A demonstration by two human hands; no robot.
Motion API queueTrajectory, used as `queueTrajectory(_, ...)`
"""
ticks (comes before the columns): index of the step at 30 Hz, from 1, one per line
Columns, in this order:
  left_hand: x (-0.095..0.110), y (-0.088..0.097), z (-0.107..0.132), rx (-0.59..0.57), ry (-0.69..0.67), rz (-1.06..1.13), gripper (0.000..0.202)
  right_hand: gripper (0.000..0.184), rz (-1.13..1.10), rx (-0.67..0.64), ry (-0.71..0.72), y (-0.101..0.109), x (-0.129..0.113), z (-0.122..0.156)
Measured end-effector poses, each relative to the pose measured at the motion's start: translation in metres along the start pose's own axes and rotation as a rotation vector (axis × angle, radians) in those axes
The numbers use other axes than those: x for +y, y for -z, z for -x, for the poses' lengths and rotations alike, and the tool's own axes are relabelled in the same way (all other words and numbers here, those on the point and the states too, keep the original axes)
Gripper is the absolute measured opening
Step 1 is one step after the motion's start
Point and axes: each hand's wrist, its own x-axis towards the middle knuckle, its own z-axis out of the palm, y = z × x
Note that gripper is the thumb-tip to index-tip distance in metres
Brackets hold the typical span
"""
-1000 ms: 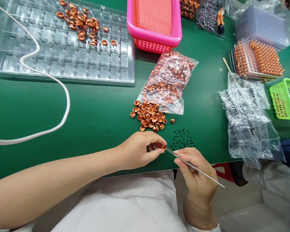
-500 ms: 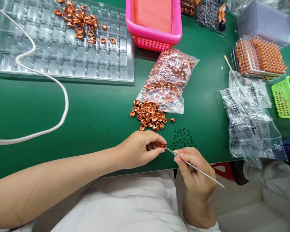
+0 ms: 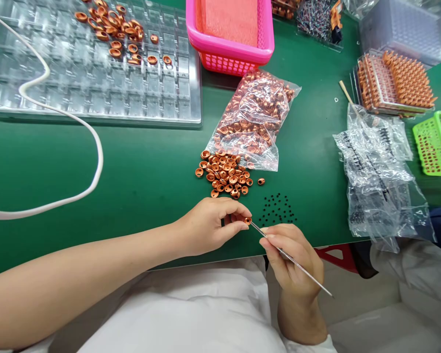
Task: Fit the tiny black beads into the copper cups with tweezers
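My left hand (image 3: 211, 226) pinches a small copper ring (image 3: 247, 220) between thumb and fingers, just above the green table's near edge. My right hand (image 3: 292, 262) is closed on thin metal tweezers (image 3: 290, 256), whose tip touches that ring. A loose pile of copper rings (image 3: 226, 175) lies just beyond my hands, at the mouth of a clear bag of copper rings (image 3: 253, 120). A scatter of tiny black beads (image 3: 277, 208) sits to the right of the pinched ring.
A clear plastic tray (image 3: 95, 83) with several copper rings (image 3: 113, 29) lies far left, a white cable (image 3: 84, 127) looping over it. A pink basket (image 3: 230, 34) stands behind the bag. Crumpled clear bags (image 3: 378, 181), a rack of orange parts (image 3: 393, 83) and a green basket (image 3: 435, 144) are on the right.
The view has shifted slightly; both hands hold their grip, and the tweezers' back end has dipped a little toward my body.
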Motion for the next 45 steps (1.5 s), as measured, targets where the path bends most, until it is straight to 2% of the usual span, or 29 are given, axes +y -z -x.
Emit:
queueTrajectory(9, -0.001, -0.001, 0.001, -0.003, -0.053, -0.047, 0.011, 0.038, 0.156, -0.066, 0.122, 0.000, -0.004, 0.000)
queueTrajectory(13, -0.003, -0.002, 0.001, 0.004, -0.064, -0.047, 0.011, 0.036, 0.199, -0.068, 0.108, -0.001, -0.009, -0.002)
queueTrajectory(25, 0.000, -0.001, 0.000, -0.028, 0.012, -0.019, 0.011, 0.034, 0.166, -0.018, 0.025, 0.000, -0.012, 0.001)
queueTrajectory(35, -0.008, -0.005, 0.000, -0.007, 0.002, 0.003, 0.010, 0.039, 0.147, -0.045, 0.118, 0.000, -0.004, 0.001)
queueTrajectory(45, 0.000, -0.001, 0.000, -0.041, 0.030, 0.012, 0.011, 0.037, 0.167, -0.015, 0.056, -0.001, -0.012, 0.003)
